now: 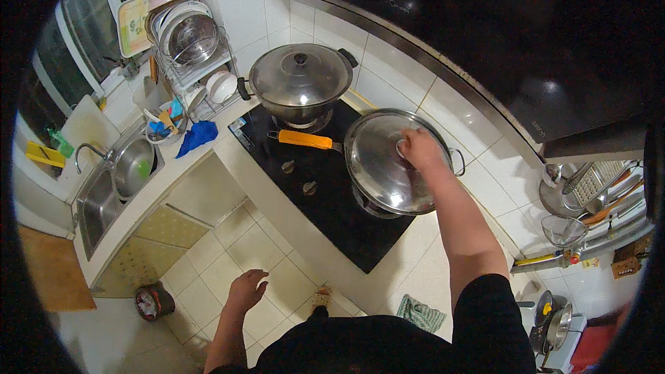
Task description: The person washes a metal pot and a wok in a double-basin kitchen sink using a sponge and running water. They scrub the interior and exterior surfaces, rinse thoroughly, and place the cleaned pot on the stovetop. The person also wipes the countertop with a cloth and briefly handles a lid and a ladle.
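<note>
My right hand (420, 148) grips the knob of a domed metal lid (382, 171), which lies on a wok with an orange handle (305, 139). The handle points left over the black gas hob (332, 218). Behind and to the left, a second, deeper pot with black side handles stands on the other burner under its own metal lid (300, 75). My left hand (248, 290) hangs in the air over the tiled floor, fingers apart and holding nothing. The inside of both vessels is hidden by the lids.
A blue cloth (197, 137) lies on the counter beside a bowl of utensils (165, 127) and a dish rack (200, 75). A metal basin (134, 169) sits at the sink (98, 213). A green striped cloth (421, 314) lies near my body. The range hood (441, 57) overhangs the hob.
</note>
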A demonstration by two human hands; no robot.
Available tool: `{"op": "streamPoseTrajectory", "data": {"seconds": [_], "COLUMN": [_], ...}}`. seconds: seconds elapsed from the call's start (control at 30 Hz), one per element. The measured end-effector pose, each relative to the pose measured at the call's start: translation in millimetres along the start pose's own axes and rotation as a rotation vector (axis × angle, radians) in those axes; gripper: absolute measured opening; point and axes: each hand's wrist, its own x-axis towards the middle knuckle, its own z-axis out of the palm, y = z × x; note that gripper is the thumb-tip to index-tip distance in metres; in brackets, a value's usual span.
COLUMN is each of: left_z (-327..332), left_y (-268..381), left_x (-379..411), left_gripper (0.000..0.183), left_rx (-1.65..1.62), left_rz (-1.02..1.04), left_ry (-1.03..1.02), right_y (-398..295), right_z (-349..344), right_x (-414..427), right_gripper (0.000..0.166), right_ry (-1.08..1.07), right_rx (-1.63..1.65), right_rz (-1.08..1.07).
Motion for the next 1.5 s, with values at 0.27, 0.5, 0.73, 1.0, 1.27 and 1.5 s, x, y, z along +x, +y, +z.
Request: {"op": "streamPoseTrajectory", "data": {"seconds": [0.27, 0.5, 0.73, 1.0, 1.27, 1.5], "left_z": [-14, -68, -88, -66, -42, -26], "left_y": [44, 124, 134, 106, 81, 63], "left_x": [126, 284, 379, 380, 352, 337], "left_gripper": [0.033, 0.072, 0.086, 0.035, 0.029, 0.035], "left_rx": [0.022, 0.457, 0.664, 0.546, 0.429, 0.394], "left_rz": [0.345, 0.549, 0.305, 0.388, 0.316, 0.354], "left_ry": [0.070, 0.289, -0.280, -0.111, 0.057, 0.188], "right_y": [10, 44, 114, 155, 141, 147], "right_z": [-108, -195, -122, -12, 7, 19], "right_x": [-103, -297, -430, -498, -487, -476], "right_gripper": [0.027, 0.023, 0.015, 0.018, 0.031, 0.023], "right_ry": [0.173, 0.241, 0.125, 0.007, -0.023, 0.018], "right_rx": [-0.012, -0.090, -0.152, -0.064, 0.025, -0.063], "right_rz": [-0.065, 0.417, 0.634, 0.673, 0.763, 0.682]}}
